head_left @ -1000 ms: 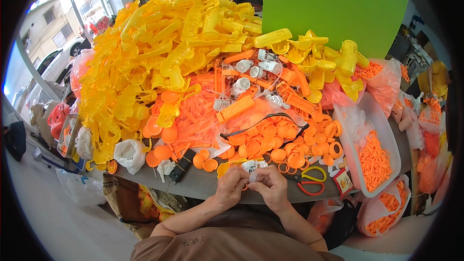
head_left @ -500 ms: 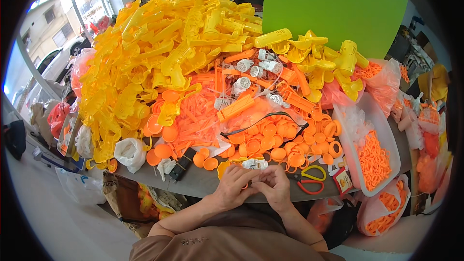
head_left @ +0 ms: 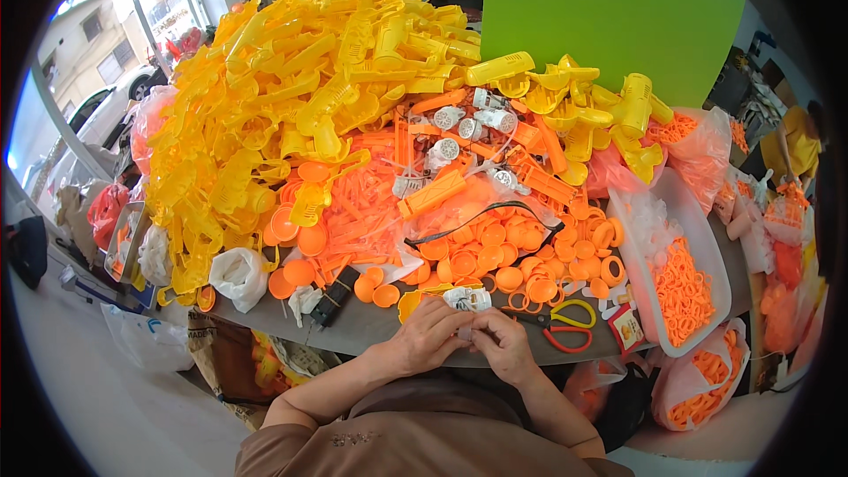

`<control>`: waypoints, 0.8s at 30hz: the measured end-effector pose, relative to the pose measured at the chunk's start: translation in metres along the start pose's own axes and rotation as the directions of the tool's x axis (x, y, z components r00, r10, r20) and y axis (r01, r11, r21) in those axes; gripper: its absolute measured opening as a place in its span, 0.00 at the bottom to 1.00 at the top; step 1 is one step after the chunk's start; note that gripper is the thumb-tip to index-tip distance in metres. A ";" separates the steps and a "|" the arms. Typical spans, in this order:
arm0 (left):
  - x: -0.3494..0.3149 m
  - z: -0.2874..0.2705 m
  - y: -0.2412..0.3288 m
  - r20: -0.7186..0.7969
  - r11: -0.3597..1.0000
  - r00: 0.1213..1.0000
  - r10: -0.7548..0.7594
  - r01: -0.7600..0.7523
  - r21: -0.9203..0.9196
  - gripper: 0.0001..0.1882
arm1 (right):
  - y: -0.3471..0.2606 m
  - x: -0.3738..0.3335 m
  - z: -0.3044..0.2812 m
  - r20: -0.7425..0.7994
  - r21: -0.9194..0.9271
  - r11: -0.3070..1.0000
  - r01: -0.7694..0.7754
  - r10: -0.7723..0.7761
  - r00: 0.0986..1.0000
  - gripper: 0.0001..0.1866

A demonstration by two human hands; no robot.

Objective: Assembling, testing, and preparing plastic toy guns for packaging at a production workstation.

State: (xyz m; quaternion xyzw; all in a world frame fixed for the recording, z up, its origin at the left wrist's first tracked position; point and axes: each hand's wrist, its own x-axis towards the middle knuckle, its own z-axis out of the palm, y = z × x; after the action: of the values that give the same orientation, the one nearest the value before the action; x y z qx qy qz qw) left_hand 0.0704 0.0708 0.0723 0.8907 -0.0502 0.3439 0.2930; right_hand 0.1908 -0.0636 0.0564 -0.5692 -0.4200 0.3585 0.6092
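Observation:
My left hand (head_left: pixel 426 336) and my right hand (head_left: pixel 500 344) meet at the table's near edge, fingers closed in a pinch. Between their fingertips shows a small pale, translucent piece (head_left: pixel 465 333), too small to name. Just beyond the fingers lies a white round plastic part (head_left: pixel 466 299), resting by a yellow plastic shell (head_left: pixel 409 304) that my left hand partly hides. Close to my right hand are scissors (head_left: pixel 570 329) with a red and a yellow handle loop. Orange cups (head_left: pixel 385 296) and thin orange rings (head_left: pixel 521 301) lie past the hands.
A huge heap of yellow plastic shells (head_left: pixel 291 88) covers the table's left and back. Orange parts (head_left: pixel 353 203) fill the middle. At right stand a white tub (head_left: pixel 720 300) of orange rings and a red-white packet (head_left: pixel 626 329). A black box (head_left: pixel 336 298) lies left; a green panel (head_left: pixel 609 26) rises behind.
My hands have shifted slightly, and the pale piece between the fingertips shows more clearly. The white part beyond them is less covered by my fingers.

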 end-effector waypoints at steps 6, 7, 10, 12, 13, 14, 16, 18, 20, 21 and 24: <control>0.002 0.003 -0.004 0.054 1.000 0.998 -0.025 0.024 0.017 0.14 | -0.005 -0.001 0.000 0.000 -0.371 0.902 0.222 -0.239 0.971 0.04; 0.002 0.005 -0.005 0.057 1.000 0.998 -0.017 0.016 0.016 0.15 | -0.006 -0.003 -0.002 -0.009 -0.379 0.895 0.237 -0.259 0.966 0.04; 0.004 0.007 -0.009 0.044 1.000 0.999 -0.004 0.003 0.019 0.15 | -0.002 -0.008 -0.015 -0.024 -0.384 0.897 0.220 -0.248 0.969 0.04; 0.005 0.007 -0.011 0.027 1.000 1.000 0.002 -0.002 0.021 0.13 | 0.002 -0.014 -0.024 -0.057 -0.344 0.927 0.153 -0.183 0.981 0.04; 0.006 0.008 -0.013 0.022 1.000 1.000 0.004 -0.004 0.023 0.13 | 0.003 -0.016 -0.027 -0.058 -0.345 0.926 0.153 -0.183 0.981 0.04; 0.006 0.009 -0.014 0.017 1.000 1.000 0.005 -0.006 0.025 0.14 | 0.003 -0.017 -0.030 -0.079 -0.292 0.949 0.116 -0.145 0.986 0.03; 0.005 0.011 -0.016 0.018 0.999 1.000 0.006 -0.007 0.034 0.14 | 0.004 -0.019 -0.032 -0.100 -0.237 0.968 0.079 -0.105 0.989 0.03; 0.004 0.011 -0.019 0.020 0.999 1.000 0.007 -0.008 0.042 0.15 | 0.007 -0.019 -0.033 -0.110 -0.202 0.976 0.084 -0.108 0.988 0.02; 0.002 0.009 -0.021 0.037 0.997 0.999 -0.007 0.004 0.081 0.19 | 0.005 -0.019 -0.034 -0.118 -0.180 0.981 0.079 -0.101 0.988 0.02; 0.002 0.009 -0.021 0.038 0.997 0.999 -0.008 0.005 0.081 0.19 | 0.005 -0.019 -0.034 -0.126 -0.158 0.985 0.074 -0.095 0.987 0.02; 0.002 0.008 -0.021 0.035 0.998 0.999 -0.029 0.027 0.056 0.21 | 0.009 -0.021 -0.036 -0.134 -0.108 0.993 0.039 -0.054 0.989 0.03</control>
State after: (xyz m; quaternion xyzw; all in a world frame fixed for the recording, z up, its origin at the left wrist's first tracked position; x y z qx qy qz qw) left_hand 0.0825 0.0838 0.0585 0.9052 -0.0335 0.3249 0.2721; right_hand 0.2165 -0.0958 0.0458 -0.6138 -0.4086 0.2817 0.6140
